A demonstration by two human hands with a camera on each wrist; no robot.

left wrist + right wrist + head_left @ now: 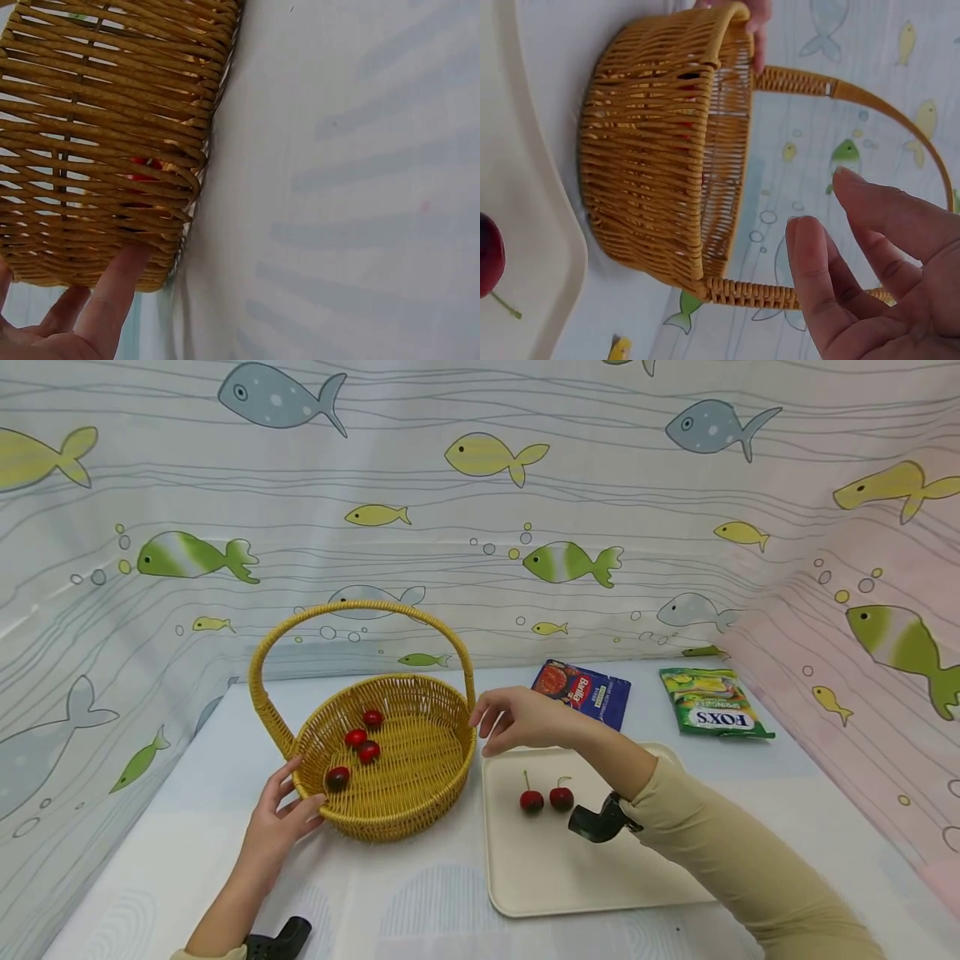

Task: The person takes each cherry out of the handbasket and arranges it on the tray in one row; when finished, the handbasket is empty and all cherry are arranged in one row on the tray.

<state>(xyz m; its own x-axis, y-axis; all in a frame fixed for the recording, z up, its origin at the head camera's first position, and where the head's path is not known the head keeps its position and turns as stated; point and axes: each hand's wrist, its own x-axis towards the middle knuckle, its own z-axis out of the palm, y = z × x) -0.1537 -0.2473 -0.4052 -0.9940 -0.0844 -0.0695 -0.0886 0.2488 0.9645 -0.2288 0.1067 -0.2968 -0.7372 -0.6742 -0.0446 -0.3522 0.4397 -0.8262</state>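
A yellow wicker basket (420, 806) with a tall handle stands on the table and holds several red cherries (367, 752). My left hand (279, 814) rests on its near left rim (112, 225), fingers straight against the weave. My right hand (513, 718) hovers open just right of the basket (660, 165), above the cream tray (540, 877), holding nothing; its fingers (870, 255) are relaxed. Two cherries (546, 798) with stems lie on the tray; one cherry (489, 259) shows in the right wrist view.
A blue sauce packet (583, 692) and a green candy bag (712, 710) lie at the back right. Fish-print curtains wall in the table on the left, back and right. A white cloth (352, 180) covers the table.
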